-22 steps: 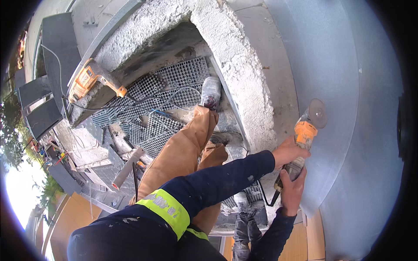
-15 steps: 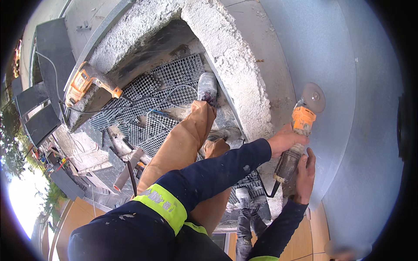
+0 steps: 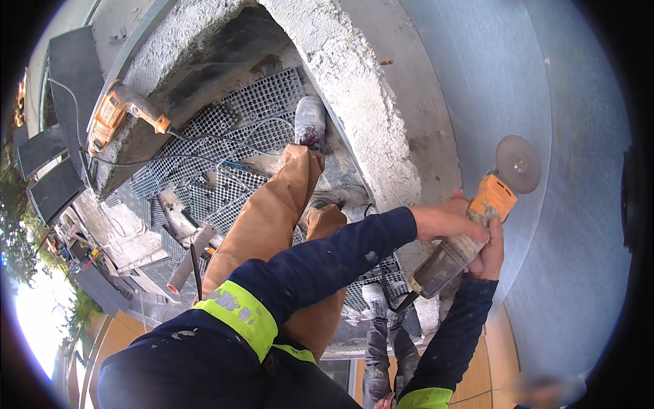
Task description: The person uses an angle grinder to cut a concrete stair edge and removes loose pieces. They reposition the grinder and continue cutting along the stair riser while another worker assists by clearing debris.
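Note:
An orange and grey angle grinder (image 3: pixel 449 264), coated in dust, is held in both my hands at the right. Its round cutting disc (image 3: pixel 518 163) lies in front of the blue-grey sheet surface (image 3: pixel 586 204). My left hand (image 3: pixel 453 219) is closed over the grinder's body just behind the orange head. On the other side of the body, my right hand (image 3: pixel 488 253) grips it close to the left one, with part of its fingers hidden behind the tool. The grinder's dark cable leaves its rear end near the rough concrete wall (image 3: pixel 378 116).
An orange corded drill (image 3: pixel 112 119) rests on the wall's left part. Black perforated mats (image 3: pixel 204 184) cover the pit floor around my boots, with cables across them. A grey tube (image 3: pixel 191 259) lies at lower left. Another person's legs (image 3: pixel 377 347) stand close by my right arm.
The grinder has tilted, its disc shifting right and slightly down. My right hand has moved up the body and closed on it. The view has shifted slightly.

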`<action>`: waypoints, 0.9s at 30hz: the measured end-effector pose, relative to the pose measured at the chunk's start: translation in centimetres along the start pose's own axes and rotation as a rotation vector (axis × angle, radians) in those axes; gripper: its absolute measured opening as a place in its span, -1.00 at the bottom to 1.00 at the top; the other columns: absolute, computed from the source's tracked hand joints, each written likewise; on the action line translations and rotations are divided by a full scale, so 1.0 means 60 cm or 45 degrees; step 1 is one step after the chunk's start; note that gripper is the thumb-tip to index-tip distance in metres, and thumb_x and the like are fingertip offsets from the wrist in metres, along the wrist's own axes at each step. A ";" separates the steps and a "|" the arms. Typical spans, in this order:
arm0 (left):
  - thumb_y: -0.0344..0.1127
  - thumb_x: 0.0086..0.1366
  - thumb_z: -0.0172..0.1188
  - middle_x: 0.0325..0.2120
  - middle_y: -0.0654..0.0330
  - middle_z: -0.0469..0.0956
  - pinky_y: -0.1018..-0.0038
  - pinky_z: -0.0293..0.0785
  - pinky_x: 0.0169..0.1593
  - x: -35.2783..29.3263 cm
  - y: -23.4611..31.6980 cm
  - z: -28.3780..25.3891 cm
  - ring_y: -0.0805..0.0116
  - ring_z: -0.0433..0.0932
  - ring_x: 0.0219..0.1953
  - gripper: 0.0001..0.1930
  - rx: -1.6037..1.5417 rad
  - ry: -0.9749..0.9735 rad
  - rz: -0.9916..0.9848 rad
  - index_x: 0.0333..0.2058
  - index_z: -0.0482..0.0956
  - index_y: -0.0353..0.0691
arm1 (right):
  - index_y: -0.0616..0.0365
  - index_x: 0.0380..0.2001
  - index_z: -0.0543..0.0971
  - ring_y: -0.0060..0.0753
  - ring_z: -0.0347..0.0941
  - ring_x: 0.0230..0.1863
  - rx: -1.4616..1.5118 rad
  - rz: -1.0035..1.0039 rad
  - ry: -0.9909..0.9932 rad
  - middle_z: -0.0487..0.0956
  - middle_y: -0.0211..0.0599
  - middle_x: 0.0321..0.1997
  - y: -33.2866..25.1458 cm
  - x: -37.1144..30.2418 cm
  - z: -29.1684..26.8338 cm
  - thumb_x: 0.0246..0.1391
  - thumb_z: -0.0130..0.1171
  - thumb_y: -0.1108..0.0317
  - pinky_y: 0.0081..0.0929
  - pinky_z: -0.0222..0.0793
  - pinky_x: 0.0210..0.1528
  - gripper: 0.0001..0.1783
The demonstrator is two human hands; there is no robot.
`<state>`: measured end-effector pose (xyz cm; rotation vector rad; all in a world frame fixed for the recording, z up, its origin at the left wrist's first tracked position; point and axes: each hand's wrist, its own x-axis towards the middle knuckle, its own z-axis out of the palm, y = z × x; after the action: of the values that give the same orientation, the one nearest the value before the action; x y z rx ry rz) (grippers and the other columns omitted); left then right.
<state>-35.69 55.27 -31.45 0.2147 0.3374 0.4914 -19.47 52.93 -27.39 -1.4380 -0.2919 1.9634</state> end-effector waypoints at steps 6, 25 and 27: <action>0.28 0.31 -0.08 -0.15 -0.15 0.52 0.31 0.46 -0.03 -0.005 0.068 -0.023 0.07 0.55 -0.13 -0.27 0.870 0.151 -0.226 -0.06 0.44 -0.46 | 0.29 0.15 0.28 -0.07 0.46 0.09 -0.073 -0.072 0.188 0.54 0.05 0.01 -0.027 0.058 0.053 0.12 0.11 0.06 -0.15 0.42 0.12 -0.34; -0.31 0.37 0.14 -0.28 0.14 0.63 0.51 0.45 -0.03 -0.443 0.349 -0.271 0.44 0.57 -0.20 -0.78 1.439 2.186 1.076 -0.14 0.58 -0.34 | 0.28 -0.21 0.51 -0.50 0.52 -0.38 -1.050 0.134 0.263 0.56 -0.30 -0.35 -0.108 0.336 0.274 -0.06 0.28 0.38 -0.49 0.44 -0.33 -0.68; -0.25 0.33 0.18 -0.26 0.15 0.63 0.44 0.45 -0.02 -0.483 0.413 -0.319 0.38 0.58 -0.18 -0.77 1.903 2.392 1.039 -0.19 0.63 -0.29 | 0.28 -0.19 0.50 -0.51 0.51 -0.37 -1.117 0.119 0.347 0.56 -0.30 -0.34 -0.101 0.345 0.308 -0.11 0.30 0.40 -0.49 0.43 -0.29 -0.63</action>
<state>-77.19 64.57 -34.47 1.3738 2.5390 1.0628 -37.27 74.36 -33.02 -2.2583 -1.0659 1.7356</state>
